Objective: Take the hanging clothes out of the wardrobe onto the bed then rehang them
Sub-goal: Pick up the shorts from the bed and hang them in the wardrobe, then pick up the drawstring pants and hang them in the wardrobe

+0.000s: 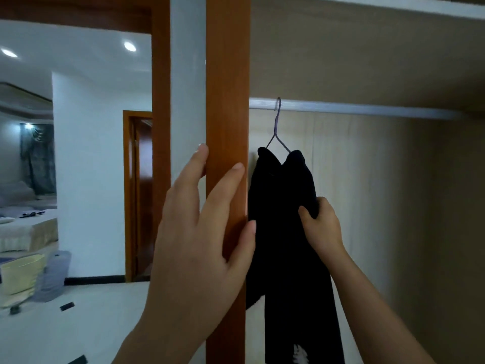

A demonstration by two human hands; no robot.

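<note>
Straight fingers (225, 190) of the left hand (194, 248) are pressed on the wooden upright (227, 88), likely for bracing. The hung dark garment (283, 185) is pinched by the right hand (321, 224), seemingly for steadying.

- A wooden wardrobe post (227, 88) stands upright at centre, dividing the room from the wardrobe interior.
- A black garment (280, 195) on a hanger (277, 122) fills the gap just beside the post.
- Rightwards, open space runs under the rail (367, 109).

Recessed ceiling lights (130, 46) glare white at upper left; the wardrobe interior (393, 179) is dimmer. Focus is soft; edges bow.
</note>
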